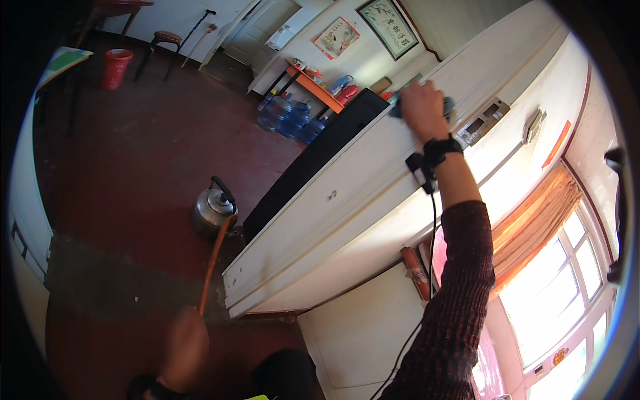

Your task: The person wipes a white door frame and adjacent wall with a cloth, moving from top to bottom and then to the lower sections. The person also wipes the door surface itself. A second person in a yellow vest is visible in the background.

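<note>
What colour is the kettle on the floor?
The kettle is silver-grey with a black handle, best in the head view.

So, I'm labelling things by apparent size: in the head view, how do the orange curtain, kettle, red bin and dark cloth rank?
Largest to smallest:
1. Orange curtain
2. Kettle
3. Red bin
Unranked: dark cloth, as the right hand covers much of it.

Right arm point(461, 273) outstretched, right hand point(425, 110) curled; left hand point(185, 350) low, blurred
</note>
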{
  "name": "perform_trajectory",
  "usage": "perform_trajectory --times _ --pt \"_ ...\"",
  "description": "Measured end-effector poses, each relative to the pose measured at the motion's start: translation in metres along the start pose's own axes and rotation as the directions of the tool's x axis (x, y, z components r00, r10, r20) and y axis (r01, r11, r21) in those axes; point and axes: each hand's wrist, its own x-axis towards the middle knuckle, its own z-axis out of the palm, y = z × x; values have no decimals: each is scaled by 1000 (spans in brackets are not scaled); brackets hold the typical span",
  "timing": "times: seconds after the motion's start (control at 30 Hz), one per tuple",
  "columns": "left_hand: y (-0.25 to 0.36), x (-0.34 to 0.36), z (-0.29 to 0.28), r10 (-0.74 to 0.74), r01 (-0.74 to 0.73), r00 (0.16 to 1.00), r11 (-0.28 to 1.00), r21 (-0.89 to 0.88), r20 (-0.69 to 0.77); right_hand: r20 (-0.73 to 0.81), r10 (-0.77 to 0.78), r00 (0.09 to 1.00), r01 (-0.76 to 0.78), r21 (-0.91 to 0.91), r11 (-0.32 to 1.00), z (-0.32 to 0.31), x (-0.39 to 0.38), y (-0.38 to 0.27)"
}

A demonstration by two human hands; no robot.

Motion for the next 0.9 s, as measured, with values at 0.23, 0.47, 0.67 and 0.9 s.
perform_trajectory --times 0.23,0.47,0.67,0.9 --pt "-16 13 -29 -19 9 998 989 -150 -64 291 -500 815 415 309 856 -7 -36 -75" --pt "-60 14 -51 60 -56 988 998 29 -142 187 -494 849 411 351 841 3 34 60" --pt "-72 -12 -30 -176 150 951 981 -120 -252 209 -303 930 285 114 952 -5 111 205" --pt "2 -82 25 -383 453 798 891 44 -465 221 -341 914 322 119 939 -7 123 230"
